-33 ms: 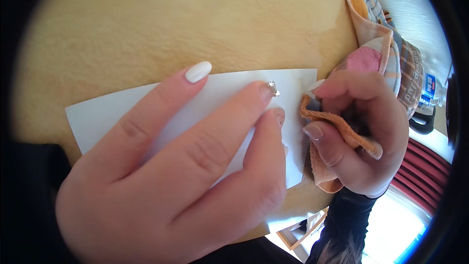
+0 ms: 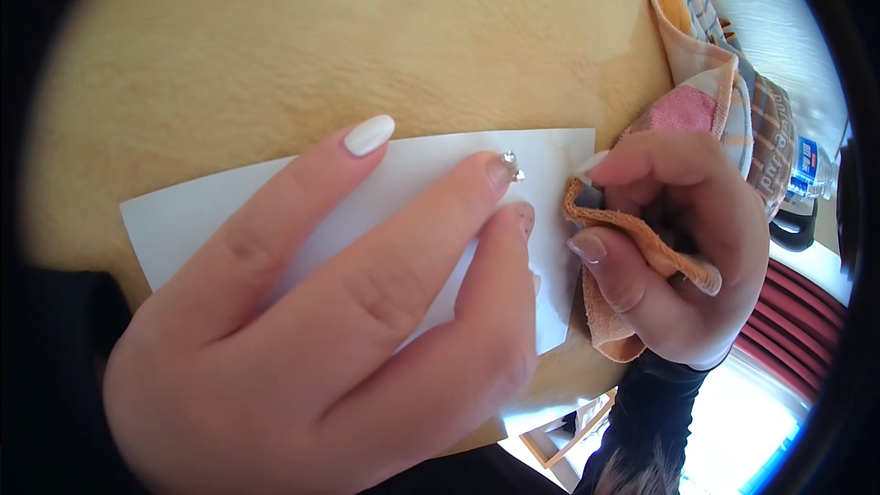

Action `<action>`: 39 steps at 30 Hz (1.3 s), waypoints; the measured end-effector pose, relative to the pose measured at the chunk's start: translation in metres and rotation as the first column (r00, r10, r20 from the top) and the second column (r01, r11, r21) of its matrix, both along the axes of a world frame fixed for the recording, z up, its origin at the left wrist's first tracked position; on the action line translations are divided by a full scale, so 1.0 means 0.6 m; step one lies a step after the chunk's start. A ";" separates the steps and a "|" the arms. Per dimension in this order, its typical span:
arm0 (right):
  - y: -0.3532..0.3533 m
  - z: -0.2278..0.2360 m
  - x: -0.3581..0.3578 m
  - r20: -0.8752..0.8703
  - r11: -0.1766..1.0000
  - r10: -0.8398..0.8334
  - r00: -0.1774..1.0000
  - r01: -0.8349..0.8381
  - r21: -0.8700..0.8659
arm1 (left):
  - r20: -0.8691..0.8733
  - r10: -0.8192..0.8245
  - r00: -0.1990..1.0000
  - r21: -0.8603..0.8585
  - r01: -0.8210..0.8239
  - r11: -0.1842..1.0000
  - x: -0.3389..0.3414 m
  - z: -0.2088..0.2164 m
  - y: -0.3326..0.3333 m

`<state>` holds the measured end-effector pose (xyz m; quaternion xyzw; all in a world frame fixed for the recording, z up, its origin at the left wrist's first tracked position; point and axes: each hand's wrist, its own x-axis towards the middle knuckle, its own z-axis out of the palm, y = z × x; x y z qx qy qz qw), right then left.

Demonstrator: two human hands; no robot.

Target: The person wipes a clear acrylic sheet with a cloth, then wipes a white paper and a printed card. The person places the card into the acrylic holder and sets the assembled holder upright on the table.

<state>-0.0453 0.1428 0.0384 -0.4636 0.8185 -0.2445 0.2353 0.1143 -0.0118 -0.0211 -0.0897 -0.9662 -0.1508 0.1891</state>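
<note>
Left hand [image 2: 312, 339]: back upward, digits spread and partly bent, laid across one white sheet of paper [image 2: 561, 160]; one nail white, one gem-set. Right hand [image 2: 729, 211]: thumb and fingers pinching one small orange terry cloth [image 2: 610, 316], folded, at the sheet's right edge; whether cloth and paper touch cannot be told. Sheet: flat on tan tabletop [image 2: 367, 27], toward the near edge, its far right corner uncovered. Handling note, by judgement: left fingertips best pressed lightly and evenly, so the paper neither slides nor creases; cloth best gripped close to its fold, loose flap clear of the sheet's edge, right wrist relaxed. Beyond the right hand: one patterned towel [image 2: 683, 110], pink, grey and orange, heaped over the tabletop's right edge. Containers, past the towel: one clear plastic bottle [image 2: 825, 176], blue label, contents not discernible; beside it, one black looped handle [image 2: 796, 227], its vessel, if any, unidentifiable. Farther down: red pleated fabric [image 2: 797, 321].
</note>
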 end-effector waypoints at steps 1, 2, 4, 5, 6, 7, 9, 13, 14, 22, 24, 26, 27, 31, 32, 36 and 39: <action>0.002 -0.006 -0.004 -0.023 0.997 0.054 0.998 -0.055 -0.048 | 0.003 0.004 1.000 0.002 -0.004 1.000 -0.001 -0.002 0.001; 0.003 -0.014 -0.014 -0.056 0.986 0.131 0.990 -0.136 -0.096 | 0.009 0.010 1.000 0.007 -0.010 1.000 -0.001 -0.004 0.002; 0.007 -0.030 -0.034 -0.134 0.937 0.275 0.952 -0.297 -0.186 | 0.015 0.018 1.000 0.012 -0.018 1.000 -0.003 -0.003 0.003; 0.008 -0.031 -0.038 -0.091 0.931 0.289 0.953 -0.302 -0.202 | 0.014 0.017 1.000 0.014 -0.017 1.000 -0.006 -0.001 0.004; 0.008 -0.032 -0.042 -0.060 0.924 0.313 0.948 -0.319 -0.211 | 0.017 0.020 1.000 0.010 -0.020 1.000 -0.006 -0.001 0.004; 0.008 -0.034 -0.047 -0.028 0.917 0.337 0.941 -0.334 -0.219 | 0.021 0.023 0.999 0.005 -0.024 1.000 -0.007 -0.001 0.005; 0.009 -0.033 -0.052 0.029 0.921 0.331 0.943 -0.317 -0.226 | 0.033 0.029 0.999 -0.006 -0.029 1.000 -0.006 -0.001 0.006; 0.005 -0.024 -0.022 0.102 0.989 0.039 0.994 -0.024 -0.145 | 0.047 0.031 0.998 -0.006 -0.031 1.000 -0.007 0.002 0.008; 0.002 -0.020 -0.012 0.086 0.995 -0.037 0.996 0.045 -0.089 | 0.044 0.029 0.999 -0.010 -0.029 1.000 -0.008 0.001 0.006; -0.003 -0.041 -0.002 -0.107 0.978 -0.093 0.990 0.071 -0.195 | 0.027 -0.002 1.000 -0.040 0.003 0.999 -0.003 -0.006 -0.001; 0.001 -0.050 -0.012 -0.131 0.973 -0.006 0.991 -0.024 -0.229 | 0.055 0.003 0.998 -0.030 -0.001 1.000 -0.004 0.002 0.000; 0.006 -0.077 -0.015 -0.126 0.936 -0.030 0.992 -0.016 -0.350 | 0.050 -0.008 0.999 -0.028 0.009 1.000 -0.008 -0.002 -0.003; 0.001 -0.103 -0.023 -0.187 0.893 -0.053 0.981 -0.037 -0.449 | 0.053 -0.015 0.998 -0.026 0.017 1.000 -0.009 -0.001 -0.003; -0.002 -0.070 -0.021 -0.200 0.908 0.079 0.977 -0.154 -0.391 | 0.135 -0.036 0.990 -0.018 0.039 0.999 -0.007 0.018 -0.009; -0.009 -0.051 -0.015 -0.160 0.930 0.103 0.982 -0.152 -0.336 | 0.169 -0.043 0.985 -0.020 0.047 0.999 -0.006 0.026 -0.011; -0.008 -0.082 -0.014 -0.179 0.883 -0.045 0.983 -0.045 -0.468 | 0.167 -0.090 0.982 -0.045 0.099 0.994 -0.012 0.024 -0.013; -0.016 -0.074 -0.004 -0.201 0.912 -0.048 0.978 -0.039 -0.408 | 0.242 -0.100 0.965 -0.060 0.117 0.991 -0.007 0.037 -0.021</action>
